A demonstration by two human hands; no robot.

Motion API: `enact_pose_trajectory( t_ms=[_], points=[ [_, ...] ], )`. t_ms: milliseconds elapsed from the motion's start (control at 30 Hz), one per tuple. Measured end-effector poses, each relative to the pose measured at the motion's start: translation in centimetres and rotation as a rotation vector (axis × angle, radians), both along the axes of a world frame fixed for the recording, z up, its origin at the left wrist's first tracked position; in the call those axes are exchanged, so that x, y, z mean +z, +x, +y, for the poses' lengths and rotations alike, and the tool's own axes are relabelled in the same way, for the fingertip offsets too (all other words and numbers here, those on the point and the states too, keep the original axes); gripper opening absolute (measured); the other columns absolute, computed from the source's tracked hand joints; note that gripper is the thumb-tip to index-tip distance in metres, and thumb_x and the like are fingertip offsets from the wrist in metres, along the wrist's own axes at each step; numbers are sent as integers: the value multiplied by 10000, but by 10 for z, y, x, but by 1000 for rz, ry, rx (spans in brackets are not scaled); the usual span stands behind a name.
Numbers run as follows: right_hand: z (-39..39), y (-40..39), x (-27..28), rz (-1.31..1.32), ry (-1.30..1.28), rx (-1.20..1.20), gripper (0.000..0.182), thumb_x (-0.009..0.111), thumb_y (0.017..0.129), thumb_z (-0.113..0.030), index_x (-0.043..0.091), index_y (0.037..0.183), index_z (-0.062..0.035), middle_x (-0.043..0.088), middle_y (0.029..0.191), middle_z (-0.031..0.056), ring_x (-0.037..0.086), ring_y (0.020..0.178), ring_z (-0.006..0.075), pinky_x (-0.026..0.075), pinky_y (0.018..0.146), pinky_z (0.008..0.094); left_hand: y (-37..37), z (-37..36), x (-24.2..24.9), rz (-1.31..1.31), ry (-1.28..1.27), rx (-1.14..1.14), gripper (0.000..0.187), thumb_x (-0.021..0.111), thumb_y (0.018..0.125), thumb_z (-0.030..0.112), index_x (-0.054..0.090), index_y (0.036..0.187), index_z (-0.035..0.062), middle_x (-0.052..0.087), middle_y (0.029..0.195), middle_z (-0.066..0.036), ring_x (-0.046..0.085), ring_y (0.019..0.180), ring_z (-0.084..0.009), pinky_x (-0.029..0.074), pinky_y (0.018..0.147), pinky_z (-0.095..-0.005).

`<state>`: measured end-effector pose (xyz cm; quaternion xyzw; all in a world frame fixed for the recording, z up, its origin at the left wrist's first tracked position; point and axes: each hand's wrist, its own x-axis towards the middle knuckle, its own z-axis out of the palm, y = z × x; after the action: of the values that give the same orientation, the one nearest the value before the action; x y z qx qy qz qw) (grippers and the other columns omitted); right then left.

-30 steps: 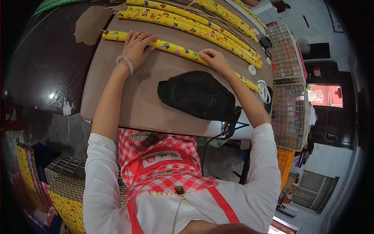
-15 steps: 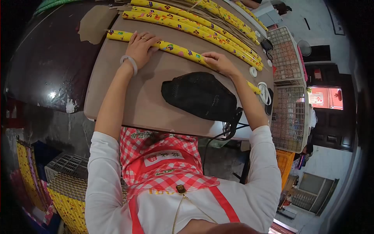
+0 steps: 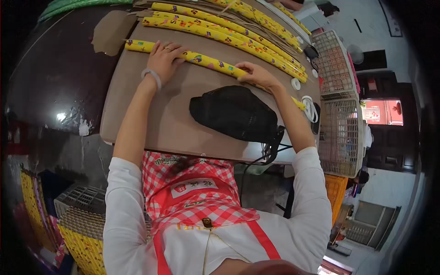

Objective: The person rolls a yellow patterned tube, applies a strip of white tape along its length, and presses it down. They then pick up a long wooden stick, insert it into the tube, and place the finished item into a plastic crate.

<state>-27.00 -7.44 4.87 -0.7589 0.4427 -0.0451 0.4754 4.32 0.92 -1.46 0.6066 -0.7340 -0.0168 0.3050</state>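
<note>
A long, slim tube in yellow printed wrapping lies across the table in front of me. My left hand, with a ring and a pale bracelet, has its fingers bent over the tube near its left end. Farther right, my right hand holds the same tube between thumb and fingers. That hand and forearm cover part of its right stretch, and the yellow end shows again beyond the forearm. Between my forearms, close below the tube, lies a black mesh-like bag with a strap.
Several similar yellow tubes lie along the table's far side, with brown strips among them. White tape rolls and a white looped item sit at the right edge. Plastic crates stand beyond. More yellow tubes are stacked lower left.
My right fingers have lifted and arched a little over the tube. The left hand stays nearly in place. The whole view has shifted slightly.
</note>
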Motion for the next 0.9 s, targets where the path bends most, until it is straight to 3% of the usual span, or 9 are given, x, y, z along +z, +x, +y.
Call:
enact_pose_trajectory(
  t_ms=[67,133,267,400,467,500,567,733,900],
  points=[
    [4,9,19,147,146,-85,364,635,820,-223,567,1149,-84,575,1022,39,548,868,101,439,760,239,0,1,-1,25,-35,5,329,577,818,172,571,1142,227,544,1186,7,435,1179,-196,209,1075,-406],
    [-2,10,3,75,151,-90,335,617,838,-261,589,1121,-86,586,986,29,544,850,94,439,748,250,0,2,1,12,-40,5,324,575,820,175,574,1140,223,543,1189,-2,432,1183,-203,213,1074,-406],
    [8,15,10,178,15,-206,344,621,837,-349,626,1037,-69,600,901,16,528,854,93,419,737,244,0,1,1,-3,-39,1,338,590,808,166,574,1140,228,547,1179,-5,436,1177,-204,212,1069,-416],
    [2,4,0,30,53,-84,385,649,815,-344,594,1063,-54,588,913,36,533,876,134,423,768,265,-2,1,6,-23,33,16,332,596,804,170,579,1130,228,551,1170,-1,435,1177,-206,221,1065,-413],
    [11,10,-1,-15,-209,41,403,657,811,-337,579,1082,-49,584,921,45,531,872,141,425,782,269,-2,2,1,-2,9,23,332,599,803,173,579,1130,228,553,1169,1,435,1177,-206,220,1065,-415],
    [16,14,12,74,-79,-33,355,653,825,-273,569,1087,-48,567,903,7,519,836,93,424,742,233,-1,1,0,31,-26,10,332,601,802,175,579,1129,229,554,1167,3,434,1178,-205,219,1065,-418],
    [2,17,11,128,74,-114,406,640,825,-362,583,1097,-66,599,940,43,545,835,140,445,746,280,0,2,-1,36,-23,21,326,601,803,183,584,1126,231,557,1165,-1,433,1178,-204,217,1065,-425],
    [0,60,7,57,-197,-98,476,579,843,-450,619,1037,-18,624,890,51,557,781,111,447,694,277,-1,1,4,-24,8,12,320,584,832,190,581,1149,231,543,1187,0,441,1174,-207,221,1062,-421],
    [10,109,5,43,29,-149,367,613,844,-333,604,1045,-27,604,878,26,541,787,78,435,707,227,-1,2,2,45,-31,13,302,603,801,206,610,1102,222,574,1139,0,449,1161,-198,227,1053,-420]
  ],
)
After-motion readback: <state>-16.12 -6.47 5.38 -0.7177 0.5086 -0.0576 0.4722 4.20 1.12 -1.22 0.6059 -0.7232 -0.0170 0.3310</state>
